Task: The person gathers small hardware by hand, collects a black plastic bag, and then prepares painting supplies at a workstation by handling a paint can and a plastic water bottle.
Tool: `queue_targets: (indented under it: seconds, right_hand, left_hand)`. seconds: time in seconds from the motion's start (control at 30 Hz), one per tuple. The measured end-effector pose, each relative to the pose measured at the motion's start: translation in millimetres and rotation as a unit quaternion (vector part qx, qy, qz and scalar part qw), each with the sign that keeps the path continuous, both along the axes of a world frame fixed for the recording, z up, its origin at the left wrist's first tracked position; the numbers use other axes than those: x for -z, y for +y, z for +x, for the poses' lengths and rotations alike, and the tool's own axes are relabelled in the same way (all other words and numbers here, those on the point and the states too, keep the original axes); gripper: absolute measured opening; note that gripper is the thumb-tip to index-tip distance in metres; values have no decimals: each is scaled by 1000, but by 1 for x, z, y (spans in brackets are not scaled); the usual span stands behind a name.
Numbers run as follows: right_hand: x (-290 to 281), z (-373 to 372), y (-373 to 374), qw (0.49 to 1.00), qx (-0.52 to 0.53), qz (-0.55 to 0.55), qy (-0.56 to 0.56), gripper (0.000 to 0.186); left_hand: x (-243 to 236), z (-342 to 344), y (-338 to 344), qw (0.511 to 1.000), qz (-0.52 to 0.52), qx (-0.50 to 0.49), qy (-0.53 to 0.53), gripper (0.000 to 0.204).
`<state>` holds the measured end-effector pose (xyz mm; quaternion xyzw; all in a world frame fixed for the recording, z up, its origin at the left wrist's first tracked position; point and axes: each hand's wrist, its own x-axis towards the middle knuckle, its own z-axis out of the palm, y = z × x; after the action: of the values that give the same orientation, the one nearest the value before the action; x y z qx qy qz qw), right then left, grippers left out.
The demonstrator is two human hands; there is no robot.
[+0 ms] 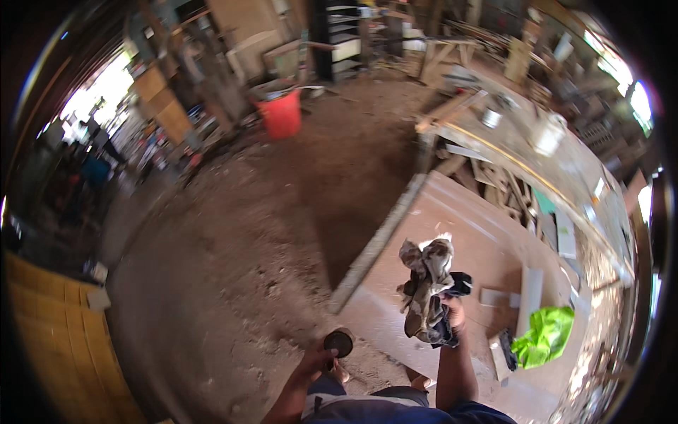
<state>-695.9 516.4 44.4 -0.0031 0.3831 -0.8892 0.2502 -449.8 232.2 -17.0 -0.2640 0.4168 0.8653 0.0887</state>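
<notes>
Low in the middle, my left hand (311, 362) is closed on a small round cup-like container (339, 343), whose rim and dark inside face up. What lies inside is too dark to make out. My right hand (455, 311) grips a bunched rag (426, 283), stained grey-brown with black parts, and holds it above a large flat brown board (417, 219). The rag hides most of the fingers. To the right of that hand a bright green plastic bag (545, 338) lies on the board.
Pale offcuts (499, 297) lie on the board. Beyond it stands a long workbench (519, 124) carrying a white container (549, 134) and a tin (490, 118), with scrap wood underneath. A red bucket (280, 115) stands on the dirt floor; yellow panels (53, 332) are at left.
</notes>
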Motion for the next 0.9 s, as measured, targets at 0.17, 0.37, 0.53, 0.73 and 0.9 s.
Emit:
queue_targets:
  seconds: [0.17, 0.37, 0.53, 0.73, 0.9]
  right_hand:
    - [-8, 12, -156, 991, -104, 83, 5, 30]
    - [-1, -28, -249, 980, -144, 126, 53, 29]
    - [53, -91, -323, 990, -92, 101, 44, 29]
    - [32, -157, -508, 985, -150, 76, 35, 30]
    - [-35, -207, -653, 977, -197, 67, 38, 34]
  left_hand:
    - [-22, 57, -134, 993, -81, -84, -21, 41]
    - [-11, 77, -239, 979, -54, -191, -46, 37]
    - [-4, 34, -309, 968, -14, -248, -45, 33]
    - [18, -21, -441, 961, -9, -275, -22, 28]
    - [-4, -85, -533, 947, -25, -319, -30, 33]
